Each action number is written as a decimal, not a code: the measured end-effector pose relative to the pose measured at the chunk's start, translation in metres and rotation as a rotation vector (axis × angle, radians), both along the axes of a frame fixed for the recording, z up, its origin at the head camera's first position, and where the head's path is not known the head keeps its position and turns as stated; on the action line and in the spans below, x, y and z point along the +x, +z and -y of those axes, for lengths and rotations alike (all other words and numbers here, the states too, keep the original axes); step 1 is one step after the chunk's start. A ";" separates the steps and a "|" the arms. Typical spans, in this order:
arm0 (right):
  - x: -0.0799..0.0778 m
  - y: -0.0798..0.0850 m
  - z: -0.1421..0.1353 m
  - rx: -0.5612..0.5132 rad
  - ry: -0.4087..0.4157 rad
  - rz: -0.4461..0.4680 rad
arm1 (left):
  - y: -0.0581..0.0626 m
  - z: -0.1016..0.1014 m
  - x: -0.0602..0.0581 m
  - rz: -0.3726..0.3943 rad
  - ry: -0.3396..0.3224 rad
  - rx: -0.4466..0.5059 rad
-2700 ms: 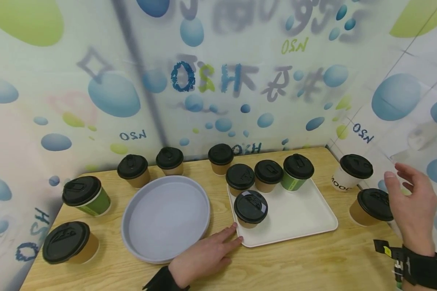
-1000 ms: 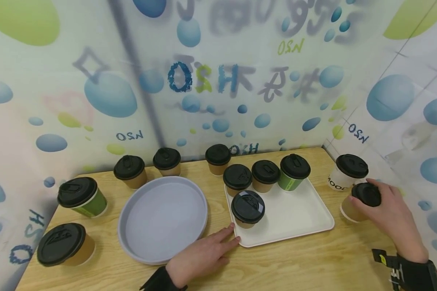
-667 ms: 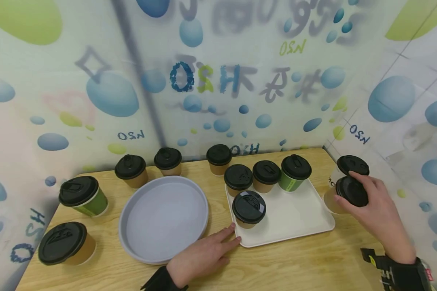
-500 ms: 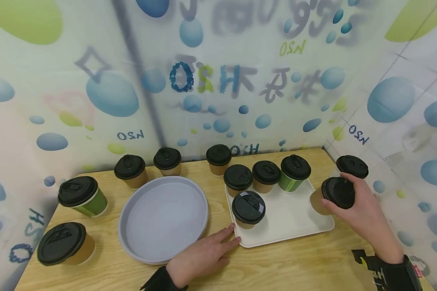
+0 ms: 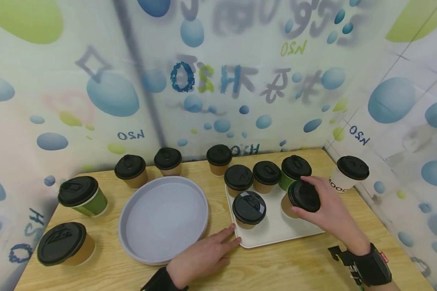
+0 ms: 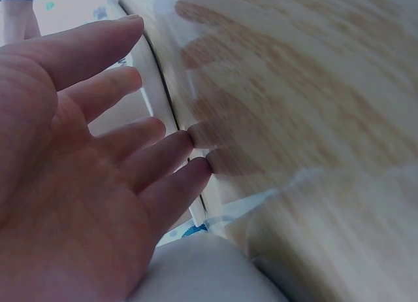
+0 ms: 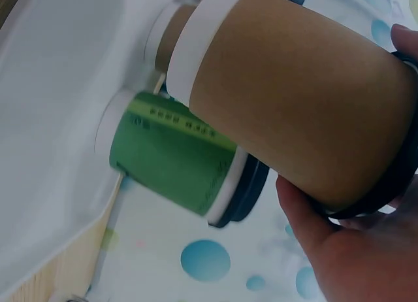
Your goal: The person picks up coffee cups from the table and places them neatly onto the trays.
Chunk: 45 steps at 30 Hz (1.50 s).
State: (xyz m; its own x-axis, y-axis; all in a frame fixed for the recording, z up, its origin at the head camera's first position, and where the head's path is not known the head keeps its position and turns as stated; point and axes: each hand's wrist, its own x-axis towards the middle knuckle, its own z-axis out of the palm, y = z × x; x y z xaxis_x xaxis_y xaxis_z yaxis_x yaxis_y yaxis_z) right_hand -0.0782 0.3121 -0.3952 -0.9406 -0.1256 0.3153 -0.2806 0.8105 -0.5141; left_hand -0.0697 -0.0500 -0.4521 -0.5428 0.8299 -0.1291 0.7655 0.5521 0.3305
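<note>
I have the right hand (image 5: 331, 209) gripping the brown cup (image 5: 300, 198) near its top, long axis roughly upright, over the white tray (image 5: 271, 227), just this side of the green cup (image 5: 295, 168)

The wooden surface (image 5: 276, 268) before me carries a round tray (image 5: 164, 220) and, beside it, a white tray (image 5: 271, 214). Left of the round tray stand a brown cup (image 5: 66, 243) and a green cup (image 5: 81, 195); behind it, two more brown cups (image 5: 131, 171). Another brown cup (image 5: 219, 159) stands behind the white tray, possibly touching it. A white cup (image 5: 348, 173) stands near the right edge.
</note>
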 end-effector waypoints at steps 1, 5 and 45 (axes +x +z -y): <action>-0.001 -0.001 0.002 -0.002 0.008 0.003 | 0.000 0.000 0.000 0.002 0.001 0.002; -0.006 -0.004 0.010 -0.009 0.046 0.012 | 0.000 0.001 0.001 0.020 0.002 0.005; -0.023 -0.035 0.032 0.071 0.105 0.090 | 0.001 0.000 0.000 0.029 -0.002 -0.003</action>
